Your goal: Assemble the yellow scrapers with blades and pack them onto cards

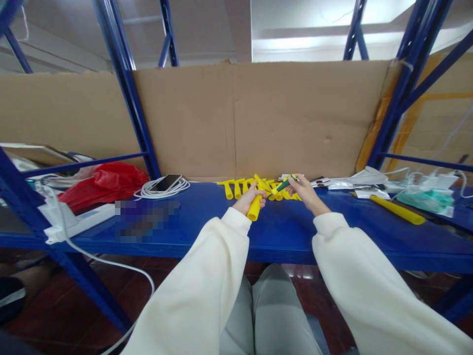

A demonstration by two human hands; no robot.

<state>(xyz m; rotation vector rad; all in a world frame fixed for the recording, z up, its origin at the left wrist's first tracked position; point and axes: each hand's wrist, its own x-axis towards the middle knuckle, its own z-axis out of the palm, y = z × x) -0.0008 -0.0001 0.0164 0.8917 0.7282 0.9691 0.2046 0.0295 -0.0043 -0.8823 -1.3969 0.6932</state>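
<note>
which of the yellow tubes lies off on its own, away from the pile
The long yellow tube on the blue shelf, right of the right hand. It lies alone and slanted; the rest are bunched in the pile by the cardboard.

Bright ceiling light – glare overhead, edges bowed, one patch of shelf pixelated.

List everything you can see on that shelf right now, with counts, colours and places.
yellow tube: one, yellow, in the left hand
green piece: one, green with yellow tip, in the right hand
yellow tube pile: count unclear, yellow, behind the hands
long yellow tube: one, yellow, right of the hands
phone: one, dark, on coiled white cable
red bag: one, red, far left
power strip: one, white, left edge
shelf: one, blue
cardboard: brown, behind
left hand: one, gripping
right hand: one, pinching
</note>
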